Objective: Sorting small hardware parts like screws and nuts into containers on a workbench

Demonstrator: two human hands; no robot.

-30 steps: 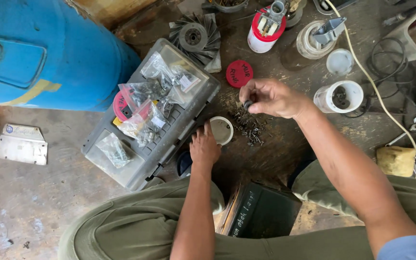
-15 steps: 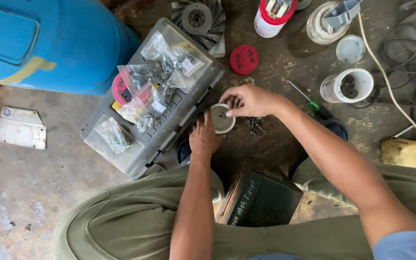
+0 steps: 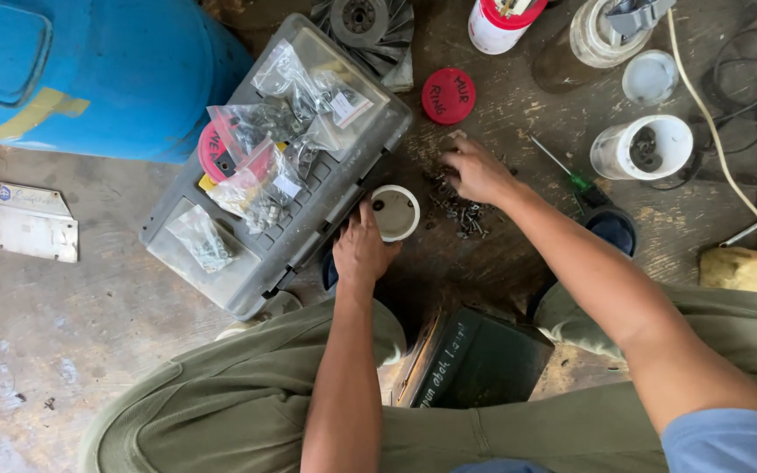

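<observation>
Floorboards hold red round lid (image 3: pixel 448 95) beside grey case (image 3: pixel 265 175).

Stained, dusty concrete floor (image 3: pixel 37 350) under soft daylight, darker and oil-marked toward the right. Large blue drum (image 3: pixel 89 70) at upper left, a small white metal plate (image 3: pixel 30 223) lying flat just below it.

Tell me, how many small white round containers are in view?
3: one by the left hand at, one on its side, one near the top right. Others may be hidden.
</observation>
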